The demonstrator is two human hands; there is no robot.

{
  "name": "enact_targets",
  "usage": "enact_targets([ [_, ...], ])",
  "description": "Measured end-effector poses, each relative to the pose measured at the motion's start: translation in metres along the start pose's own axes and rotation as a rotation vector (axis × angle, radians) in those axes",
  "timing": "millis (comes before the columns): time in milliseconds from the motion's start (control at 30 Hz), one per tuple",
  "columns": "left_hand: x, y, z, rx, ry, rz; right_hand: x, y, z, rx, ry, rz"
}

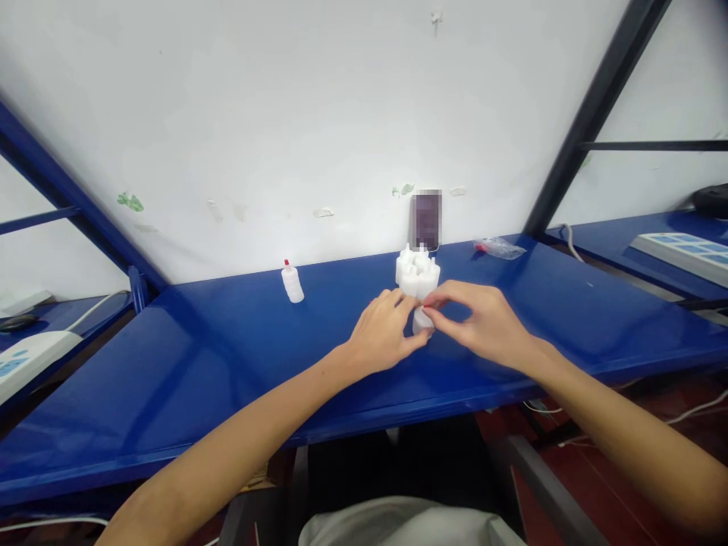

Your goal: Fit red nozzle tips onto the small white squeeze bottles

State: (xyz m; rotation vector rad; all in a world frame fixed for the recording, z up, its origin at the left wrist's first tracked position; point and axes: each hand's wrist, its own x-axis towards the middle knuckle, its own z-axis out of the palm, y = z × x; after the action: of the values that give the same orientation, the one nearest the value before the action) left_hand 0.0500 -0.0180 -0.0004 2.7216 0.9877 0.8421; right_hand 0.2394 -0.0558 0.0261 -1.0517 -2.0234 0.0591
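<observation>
My left hand [385, 327] is closed around a small white squeeze bottle [422, 321], which it steadies low over the table. At the top of that bottle, the thumb and forefinger of my right hand [486, 322] pinch a small red cap, mostly covered by the fingertips. Just behind both hands, a tight cluster of white bottles [417, 274] stands upright, their pale nozzles bare. Off to the left a single white bottle [293, 286] stands alone with a red cap [287, 263] on its tip. A bit of red shows beside my left knuckles, too small to name.
Against the white wall leans a dark, pixelated upright object [426, 220]. A clear plastic bag [500, 247] with something red in it lies at the back right of the blue table [239, 356]. Metal frame posts rise at both sides. A chair armrest [549, 485] is below the front edge.
</observation>
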Motion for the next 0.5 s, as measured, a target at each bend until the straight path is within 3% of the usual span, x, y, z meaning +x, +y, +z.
enact_targets([
  [267, -0.029, 0.03, 0.004, -0.516, -0.125, -0.073, -0.029, -0.012, -0.003, 0.09, 0.026, 0.002],
  [500, -0.032, 0.019, -0.009, -0.737, -0.092, -0.072, -0.022, -0.02, 0.009, 0.209, 0.129, -0.099],
])
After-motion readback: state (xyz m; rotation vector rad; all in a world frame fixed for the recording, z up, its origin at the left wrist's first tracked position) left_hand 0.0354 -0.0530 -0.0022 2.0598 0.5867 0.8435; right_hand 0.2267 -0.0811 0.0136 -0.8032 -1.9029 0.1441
